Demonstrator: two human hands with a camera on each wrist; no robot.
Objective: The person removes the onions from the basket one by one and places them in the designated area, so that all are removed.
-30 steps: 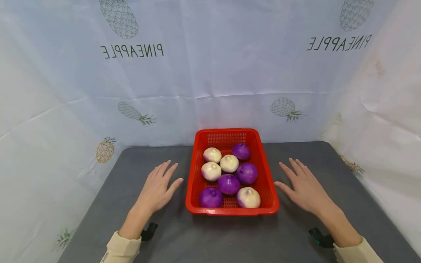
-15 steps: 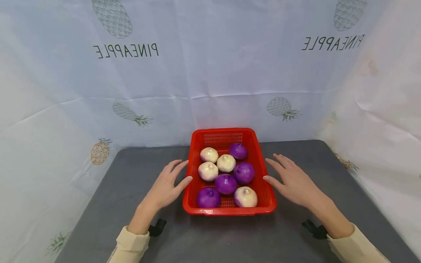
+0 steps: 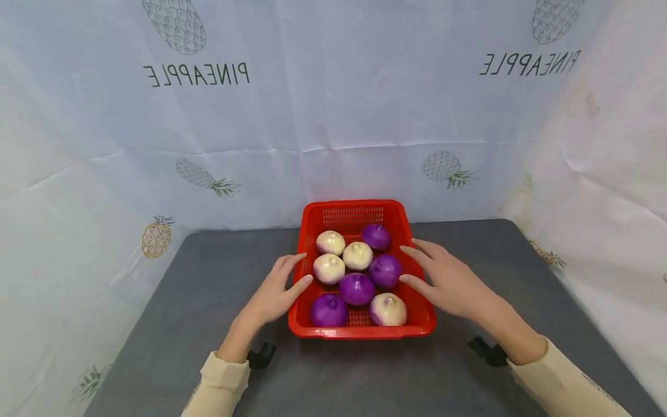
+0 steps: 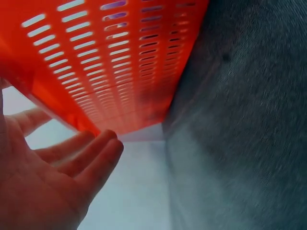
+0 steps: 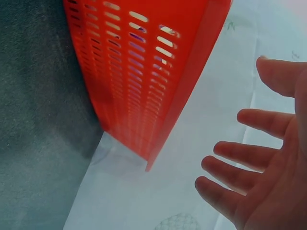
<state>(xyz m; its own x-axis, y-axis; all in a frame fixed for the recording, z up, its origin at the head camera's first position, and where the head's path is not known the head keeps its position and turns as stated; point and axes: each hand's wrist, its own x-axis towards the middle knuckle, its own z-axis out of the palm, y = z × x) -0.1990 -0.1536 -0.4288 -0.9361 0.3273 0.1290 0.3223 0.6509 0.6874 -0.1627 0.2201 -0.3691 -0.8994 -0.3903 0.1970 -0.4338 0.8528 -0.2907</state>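
A red slotted plastic basket [image 3: 359,332] stands on the dark table, holding several round turnip-like vegetables with small pointed tips. Some are glossy purple [image 3: 385,271]; others are creamy white [image 3: 329,269] with purple tinges. My left hand [image 3: 271,295] is at the basket's left rim, thumb and fingers spread, fingertips right by the edge. In the left wrist view, those relaxed fingers [image 4: 98,165] lie close under the rim. Over the right rim hovers my right hand [image 3: 450,284], its fingers spread and holding nothing. The right wrist view shows its fingers [image 5: 235,175] apart from the basket wall [image 5: 184,52].
A white cloth [image 3: 365,127] printed with pineapples hangs behind the table and along both sides. The dark grey tabletop [image 3: 359,382] extends around the basket. Black straps, one on the left wrist [image 3: 263,354] and one on the right wrist [image 3: 487,351], hang under the arms.
Both hands have moved inward from the table at either side to the basket's left and right rims. The basket and the vegetables in it keep their places.
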